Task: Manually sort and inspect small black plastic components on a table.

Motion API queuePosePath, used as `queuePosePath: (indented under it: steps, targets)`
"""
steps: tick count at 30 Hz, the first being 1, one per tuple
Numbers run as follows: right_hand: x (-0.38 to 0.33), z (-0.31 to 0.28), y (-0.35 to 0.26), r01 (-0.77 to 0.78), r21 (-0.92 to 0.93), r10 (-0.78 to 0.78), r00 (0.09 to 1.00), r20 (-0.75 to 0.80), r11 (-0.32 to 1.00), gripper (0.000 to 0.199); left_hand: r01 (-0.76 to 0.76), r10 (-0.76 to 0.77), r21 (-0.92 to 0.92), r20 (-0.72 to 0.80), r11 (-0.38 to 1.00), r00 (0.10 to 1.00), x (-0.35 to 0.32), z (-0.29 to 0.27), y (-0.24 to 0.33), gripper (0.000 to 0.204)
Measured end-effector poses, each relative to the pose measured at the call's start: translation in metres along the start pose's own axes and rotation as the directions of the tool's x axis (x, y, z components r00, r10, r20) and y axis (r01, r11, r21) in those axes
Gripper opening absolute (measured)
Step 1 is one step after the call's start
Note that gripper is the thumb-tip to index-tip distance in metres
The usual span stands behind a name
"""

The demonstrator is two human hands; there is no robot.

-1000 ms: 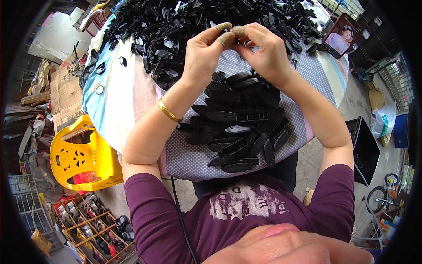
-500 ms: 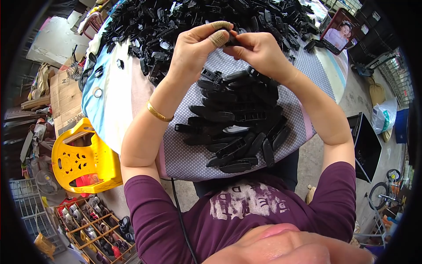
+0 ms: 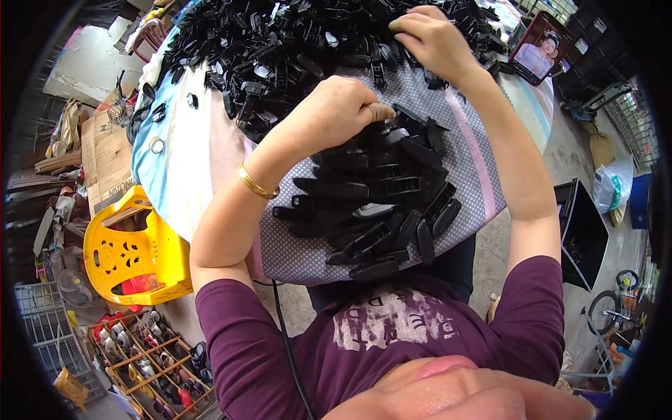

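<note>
While the left hand (image 3: 336, 112) rests on stacked black clips (image 3: 381, 203), the right hand (image 3: 427, 35) touches the clip heap (image 3: 280, 42).

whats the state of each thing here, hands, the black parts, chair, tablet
left hand: curled over the near pile, thumb wrapped in tape, grip hidden
right hand: reaching into the far heap, fingers bent down
near pile of black plastic parts: stacked loosely on the dotted cloth
far heap of black parts: jumbled
yellow chair: upright, unoccupied
tablet: screen on, propped up
</note>
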State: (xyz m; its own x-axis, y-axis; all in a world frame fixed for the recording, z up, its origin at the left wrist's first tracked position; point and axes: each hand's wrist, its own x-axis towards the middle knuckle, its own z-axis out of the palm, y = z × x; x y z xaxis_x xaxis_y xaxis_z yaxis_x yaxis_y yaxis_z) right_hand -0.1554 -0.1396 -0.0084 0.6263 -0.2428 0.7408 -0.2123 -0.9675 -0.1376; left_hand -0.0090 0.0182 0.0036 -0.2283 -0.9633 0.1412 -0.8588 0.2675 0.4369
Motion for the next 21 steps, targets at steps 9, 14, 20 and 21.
queuePosePath:
  steps: [9, 14, 20, 21]
  targets:
    - [-0.003, 0.020, 0.003, 0.023, -0.468, 0.018, 0.996, 0.082, 0.883, 0.016, 0.231, -0.183, 0.114, -0.324, 0.966, 0.928, 0.024, 0.013, -0.006, 0.036]
    - [-0.004, 0.017, 0.005, -0.059, -0.385, 0.136, 0.975, 0.177, 0.921, 0.014, 0.257, -0.229, 0.103, -0.225, 0.961, 0.947, 0.035, 0.029, -0.009, 0.041]
    - [-0.001, -0.004, 0.043, -0.476, 0.149, 0.491, 0.866, -0.096, 0.867, 0.018, 0.141, -0.128, 0.027, -0.266, 0.990, 0.955, 0.005, 0.023, -0.021, 0.039]
    - [0.002, -0.007, 0.043, -0.524, 0.249, 0.566, 0.811, -0.146, 0.815, 0.018, 0.141, -0.155, -0.072, -0.248, 0.987, 0.956, 0.001, 0.020, -0.021, 0.039]
